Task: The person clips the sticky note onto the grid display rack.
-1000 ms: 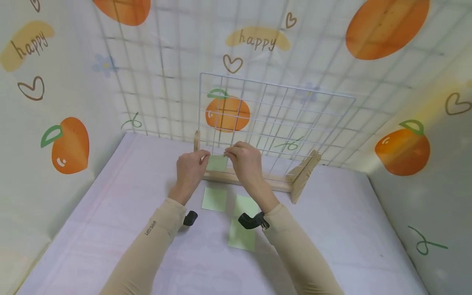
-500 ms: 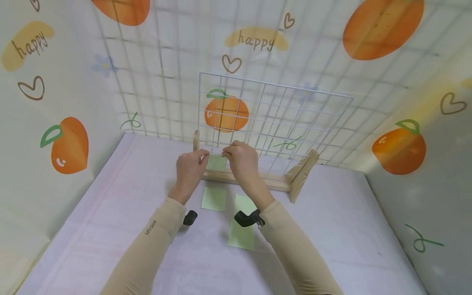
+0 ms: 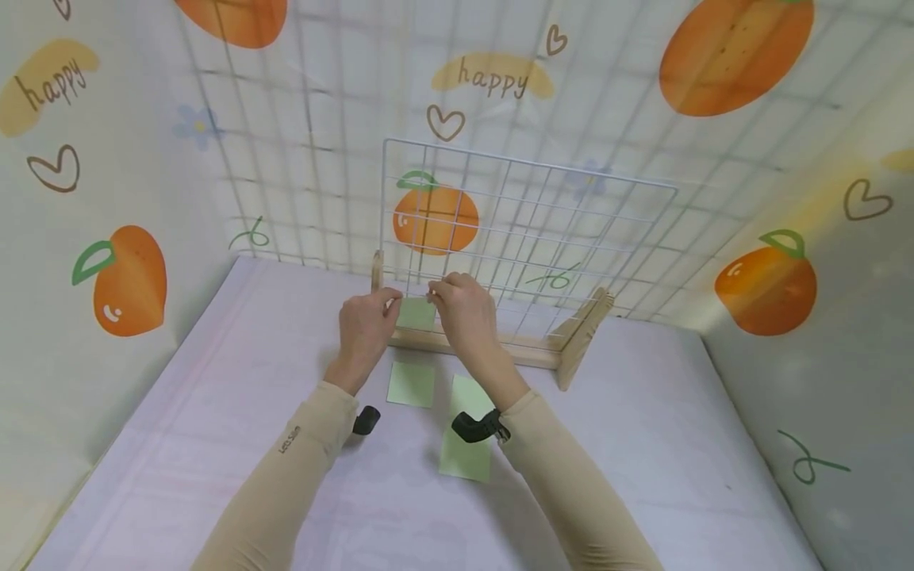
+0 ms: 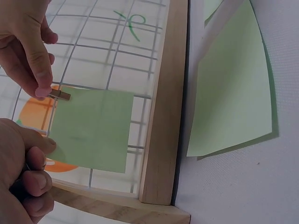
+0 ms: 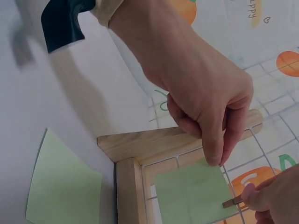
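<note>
A pale green square paper lies upright against the lower left of a white wire grid. My left hand pinches its upper left corner between thumb and finger, as the right wrist view shows. At the opposite upper corner, my right hand pinches a small wooden clothespin. The clothespin's tip sits over the paper's edge beside a grid wire; how firmly it clips cannot be told.
The grid stands on a wooden base with a wooden foot at the right. Before it on the pale tabletop lie more green papers, one left and others under my right wrist. Printed cloth walls surround the table.
The right hand and wrist have shifted slightly left with the clothespin. The left hand keeps its pinch on the paper's corner. The whole head view drifts a little.
</note>
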`<action>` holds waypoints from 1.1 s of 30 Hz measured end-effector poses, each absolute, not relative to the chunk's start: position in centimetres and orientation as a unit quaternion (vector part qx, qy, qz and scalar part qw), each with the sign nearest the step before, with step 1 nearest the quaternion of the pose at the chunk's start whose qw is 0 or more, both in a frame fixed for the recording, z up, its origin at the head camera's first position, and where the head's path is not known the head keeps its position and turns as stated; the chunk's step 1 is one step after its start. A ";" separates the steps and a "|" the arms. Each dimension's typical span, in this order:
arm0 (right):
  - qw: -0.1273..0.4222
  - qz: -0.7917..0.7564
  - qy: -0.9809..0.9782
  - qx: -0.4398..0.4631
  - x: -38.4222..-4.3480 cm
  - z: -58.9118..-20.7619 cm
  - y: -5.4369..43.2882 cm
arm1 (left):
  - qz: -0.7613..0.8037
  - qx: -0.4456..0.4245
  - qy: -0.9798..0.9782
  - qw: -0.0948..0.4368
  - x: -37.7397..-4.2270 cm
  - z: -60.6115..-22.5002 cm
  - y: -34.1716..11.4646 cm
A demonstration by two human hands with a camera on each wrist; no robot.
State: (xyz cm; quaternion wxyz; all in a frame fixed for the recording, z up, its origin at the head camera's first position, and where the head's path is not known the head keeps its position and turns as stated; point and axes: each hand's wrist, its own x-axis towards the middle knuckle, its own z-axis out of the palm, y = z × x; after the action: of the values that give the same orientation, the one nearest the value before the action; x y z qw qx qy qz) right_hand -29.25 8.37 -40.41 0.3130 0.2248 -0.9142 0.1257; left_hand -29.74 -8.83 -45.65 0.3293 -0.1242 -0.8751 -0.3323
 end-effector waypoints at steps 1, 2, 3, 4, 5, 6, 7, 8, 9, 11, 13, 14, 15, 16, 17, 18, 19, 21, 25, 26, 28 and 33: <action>0.312 0.127 -0.915 0.223 -29.2 -40.4 8.4 | -0.333 -0.125 -0.875 0.329 -29.7 -45.6 -8.8; 0.311 0.131 -0.915 0.222 -29.2 -40.4 8.4 | -0.335 -0.126 -0.873 0.330 -29.7 -45.6 -8.8; 0.309 0.134 -0.916 0.219 -29.1 -40.4 8.5 | -0.336 -0.127 -0.873 0.330 -29.7 -45.6 -8.8; 0.308 0.139 -0.916 0.216 -29.0 -40.5 8.6 | -0.338 -0.128 -0.872 0.331 -29.7 -45.6 -8.7; 0.307 0.146 -0.916 0.215 -28.9 -40.5 8.7 | -0.340 -0.129 -0.871 0.331 -29.7 -45.6 -8.7; 0.304 0.154 -0.915 0.214 -28.8 -40.6 8.8 | -0.340 -0.127 -0.871 0.331 -29.6 -45.6 -8.6; 0.302 0.162 -0.915 0.215 -28.7 -40.7 8.9 | -0.343 -0.124 -0.870 0.332 -29.6 -45.5 -8.6; 0.299 0.168 -0.914 0.218 -28.6 -40.8 9.0 | -0.344 -0.120 -0.870 0.331 -29.5 -45.5 -8.6; 0.297 0.173 -0.913 0.220 -28.6 -41.0 9.2 | -0.345 -0.116 -0.871 0.331 -29.4 -45.5 -8.6; 0.293 0.180 -0.912 0.225 -28.4 -41.3 9.4 | -0.350 -0.109 -0.870 0.330 -29.4 -45.5 -8.6; 0.296 0.184 -0.909 0.227 -28.2 -41.6 9.6 | -0.352 -0.105 -0.869 0.332 -29.3 -45.5 -8.6; 0.299 0.186 -0.908 0.227 -28.1 -41.7 9.7 | -0.351 -0.103 -0.869 0.334 -29.3 -45.6 -8.5; 0.303 0.190 -0.906 0.227 -28.0 -41.8 9.9 | -0.355 -0.102 -0.866 0.337 -29.3 -45.6 -8.5; 0.307 0.194 -0.903 0.228 -27.9 -41.9 10.0 | -0.359 -0.099 -0.863 0.341 -29.3 -45.6 -8.4; 0.311 0.200 -0.901 0.229 -27.8 -41.9 10.2 | -0.363 -0.098 -0.859 0.347 -29.3 -45.6 -8.4; 0.313 0.205 -0.899 0.229 -27.6 -42.0 10.4 | -0.369 -0.098 -0.853 0.356 -29.3 -45.6 -8.3; 0.314 0.211 -0.897 0.228 -27.4 -42.1 10.6 | -0.373 -0.098 -0.848 0.363 -29.3 -45.6 -8.3; 0.310 0.223 -0.897 0.223 -26.9 -42.3 11.2 | -0.381 -0.103 -0.837 0.379 -29.2 -45.7 -8.2; 0.292 0.252 -0.900 0.201 -25.7 -42.8 12.6 | -0.383 -0.114 -0.825 0.400 -29.0 -45.7 -8.1; 0.285 0.260 -0.901 0.196 -25.4 -42.9 13.1 | -0.383 -0.116 -0.823 0.403 -29.0 -45.7 -8.1; 0.274 0.281 -0.900 0.189 -24.8 -43.3 14.0 | -0.385 -0.120 -0.821 0.404 -28.9 -45.7 -8.0; 0.256 0.324 -0.894 0.175 -23.8 -44.3 16.2 | -0.378 -0.142 -0.822 0.402 -29.0 -45.7 -7.7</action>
State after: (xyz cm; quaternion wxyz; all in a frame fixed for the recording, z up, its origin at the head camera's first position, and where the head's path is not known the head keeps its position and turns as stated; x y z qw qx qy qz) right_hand -23.81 16.19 -44.33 0.2564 0.1748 -0.8939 0.3235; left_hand -28.96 -7.74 -45.72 0.4025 -0.1425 -0.8216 -0.3778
